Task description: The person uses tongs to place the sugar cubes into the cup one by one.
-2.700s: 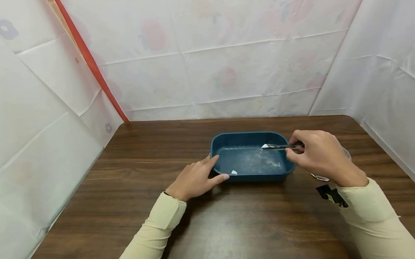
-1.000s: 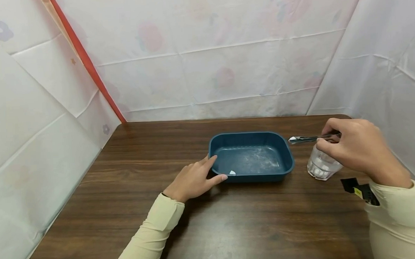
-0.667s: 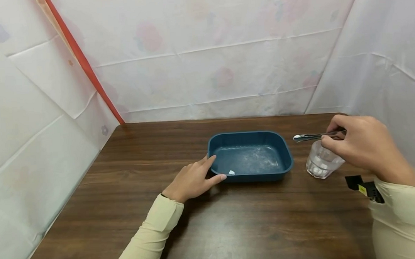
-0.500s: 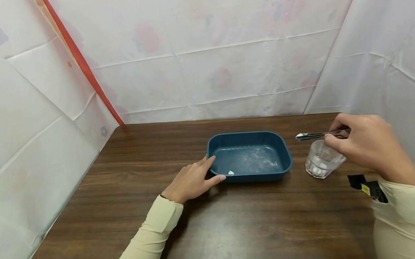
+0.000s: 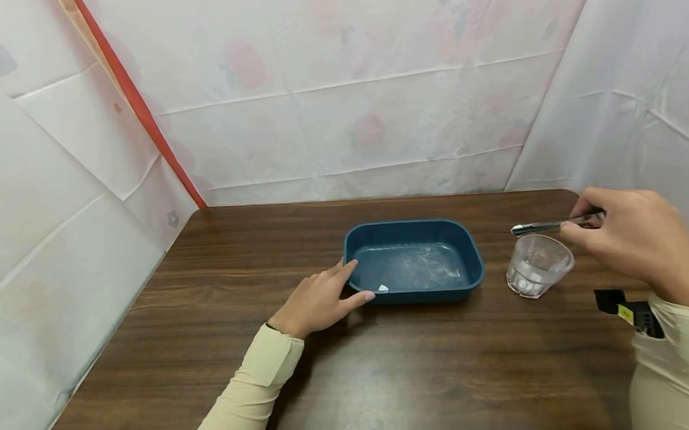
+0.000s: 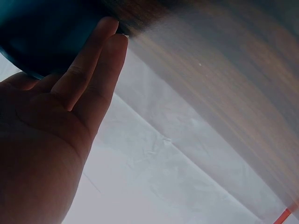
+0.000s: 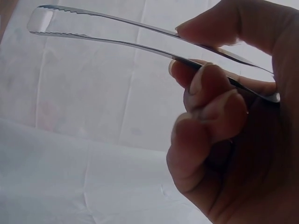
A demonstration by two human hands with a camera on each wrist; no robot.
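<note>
Head view: our right hand (image 5: 640,240) pinches slim metal tongs (image 5: 544,227) above a clear glass cup (image 5: 537,274); our left hand's straight fingers (image 5: 350,280) rest against the dark-blue rectangular plastic tray (image 5: 412,225).

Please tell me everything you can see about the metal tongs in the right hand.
The tongs are thin, shiny metal: two flat arms ending in small tips with toothed edges. The tips stand slightly apart and hold nothing. The right hand pinches the arms between thumb and fingers near their rear end. They lie almost level in the air, tips pointing left, just above and behind the glass, touching only the hand.
</note>
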